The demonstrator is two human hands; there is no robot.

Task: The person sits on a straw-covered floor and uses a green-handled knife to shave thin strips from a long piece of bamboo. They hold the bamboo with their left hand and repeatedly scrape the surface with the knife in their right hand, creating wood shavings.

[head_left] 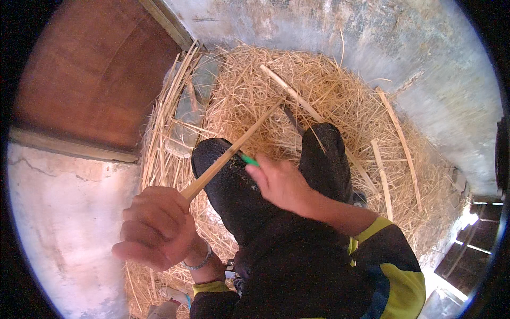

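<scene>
My left hand (156, 226) is closed round the lower end of a long, pale bamboo strip (234, 149), which slants up and away to the right across my left knee. My right hand (281, 183) is closed on a green-handled knife (249, 159) above my left thigh. Only the front of the green handle and a bit of dark blade show; the blade lies against or close beside the strip near its middle. The rest of the handle is hidden by my fingers.
Straw-like shavings (255, 69) cover the floor around my knees. Loose strips, one a pale stick (291, 93), lie ahead and to the right (401, 143). A bundle of thin strips (164, 127) lies left, by a brown panel (95, 74). Worn walls (340, 32) enclose the corner.
</scene>
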